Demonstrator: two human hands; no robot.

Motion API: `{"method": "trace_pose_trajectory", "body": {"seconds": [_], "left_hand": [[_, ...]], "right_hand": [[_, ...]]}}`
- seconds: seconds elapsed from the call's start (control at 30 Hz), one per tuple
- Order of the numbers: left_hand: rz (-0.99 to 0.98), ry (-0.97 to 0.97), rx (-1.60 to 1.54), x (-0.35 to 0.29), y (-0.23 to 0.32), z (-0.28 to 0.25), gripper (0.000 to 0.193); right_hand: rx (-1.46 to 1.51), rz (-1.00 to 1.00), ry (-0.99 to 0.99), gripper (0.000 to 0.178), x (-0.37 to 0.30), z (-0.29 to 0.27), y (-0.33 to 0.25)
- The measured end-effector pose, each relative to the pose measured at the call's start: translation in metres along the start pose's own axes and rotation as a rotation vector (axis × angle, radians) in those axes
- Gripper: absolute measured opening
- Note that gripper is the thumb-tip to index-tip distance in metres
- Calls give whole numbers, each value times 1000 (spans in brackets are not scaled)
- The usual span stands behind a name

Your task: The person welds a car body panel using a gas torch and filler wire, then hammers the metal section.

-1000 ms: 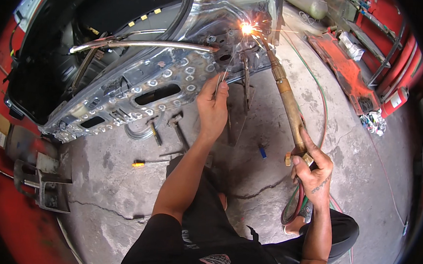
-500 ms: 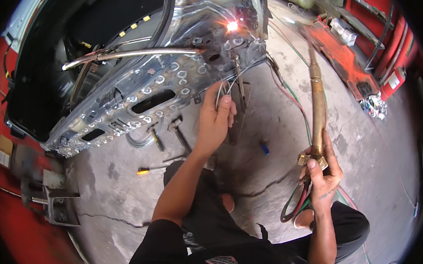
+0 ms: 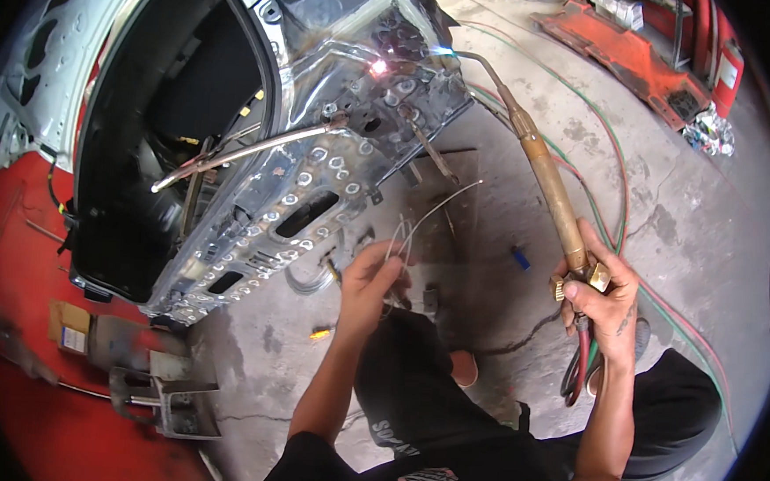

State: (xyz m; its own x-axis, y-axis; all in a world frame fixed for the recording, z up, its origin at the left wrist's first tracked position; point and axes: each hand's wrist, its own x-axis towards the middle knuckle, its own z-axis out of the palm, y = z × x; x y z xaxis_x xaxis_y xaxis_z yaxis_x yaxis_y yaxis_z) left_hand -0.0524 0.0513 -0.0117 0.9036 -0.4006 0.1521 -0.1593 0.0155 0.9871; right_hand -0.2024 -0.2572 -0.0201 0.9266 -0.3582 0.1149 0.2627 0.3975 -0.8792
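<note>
**Lit torch point(image 3: 545, 182) in your right hand point(image 3: 606, 294), looped wire point(image 3: 440, 202) in your left hand point(image 3: 372, 284)**

Nearest, your dark trousers point(image 3: 404, 365) spread to both sides below your forearms. Your hands are well apart. The right has its fingers wrapped about the torch's lower end, beside the brass valve knobs point(image 3: 599, 276), with the thumb laid across; red and green hoses point(image 3: 581, 363) hang below it. Your left pinches the thin wire between thumb and fingers; the wire loops above your fingers, and one end curves out to the right over the concrete floor point(image 3: 713, 208).

On that floor, a blue object point(image 3: 521, 258) lies between your hands, and a coil of wire point(image 3: 306, 280) lies left of your left hand, partly under the panel's edge.

Farther out, the torch slants up and left to its bent tip, where a bluish flame point(image 3: 443, 52) shows at the edge of the metal panel point(image 3: 333, 154); you cannot tell here whether it touches. A pinkish-white spot point(image 3: 378, 66) glows on the panel, left of the flame. A long metal strip point(image 3: 245, 155) crosses the panel's left part.

At the far right stand a red cylinder point(image 3: 727, 81) and crumpled foil point(image 3: 709, 134), beside an orange-red frame point(image 3: 617, 45).
</note>
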Motion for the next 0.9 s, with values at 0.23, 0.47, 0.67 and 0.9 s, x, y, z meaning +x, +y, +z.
{"method": "trace_pose_trajectory", "body": {"seconds": [0.23, 0.47, 0.67, 0.9], "left_hand": [[538, 109, 867, 6, 90, -20, 25], [754, 72, 1454, 43, 133, -56, 23], [789, 26, 1566, 61, 144, -55, 30], [783, -3, 1694, 78, 147, -46, 27]], "right_hand": [[56, 58, -83, 68, 10, 15, -12], [109, 131, -147, 68, 5, 19, 18], [123, 134, -180, 67, 28, 34, 20], [191, 187, -240, 67, 40, 37, 35]]}}
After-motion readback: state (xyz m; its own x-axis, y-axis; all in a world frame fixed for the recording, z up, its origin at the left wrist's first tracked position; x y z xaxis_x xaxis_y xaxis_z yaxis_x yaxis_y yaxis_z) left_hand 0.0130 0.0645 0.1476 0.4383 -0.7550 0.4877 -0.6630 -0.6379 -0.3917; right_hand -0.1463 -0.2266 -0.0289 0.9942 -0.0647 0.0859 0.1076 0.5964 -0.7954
